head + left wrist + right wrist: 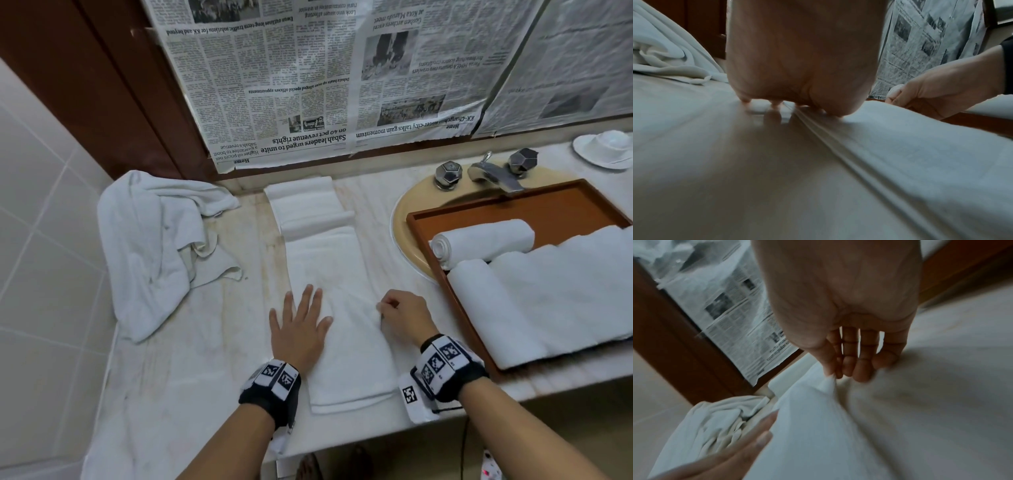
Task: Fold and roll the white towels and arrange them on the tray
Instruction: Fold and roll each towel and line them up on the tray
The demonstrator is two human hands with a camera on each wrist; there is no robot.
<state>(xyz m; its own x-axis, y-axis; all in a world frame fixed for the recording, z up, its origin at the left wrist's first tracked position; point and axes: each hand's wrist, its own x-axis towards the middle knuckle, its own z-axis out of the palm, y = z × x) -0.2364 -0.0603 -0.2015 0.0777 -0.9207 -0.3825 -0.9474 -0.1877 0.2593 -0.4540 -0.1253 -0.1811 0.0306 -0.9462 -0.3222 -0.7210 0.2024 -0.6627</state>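
A long white towel (337, 284), folded into a narrow strip, lies on the marble counter (191, 342) and runs away from me. My left hand (301, 325) lies flat with straight fingers on its left edge. On the strip's right edge my right hand (402, 318) pinches a small fold of the towel (828, 386) between thumb and forefinger. At the right a brown tray (513, 209) holds a rolled towel (483, 241) and a bigger rolled towel (548, 298).
A crumpled heap of white towels (154, 246) lies at the left of the counter by the tiled wall. The tray rests over a beige sink (407, 219) with a metal tap (493, 173). A white cup and saucer (606, 147) stand far right. Newspaper (325, 75) covers the mirror behind.
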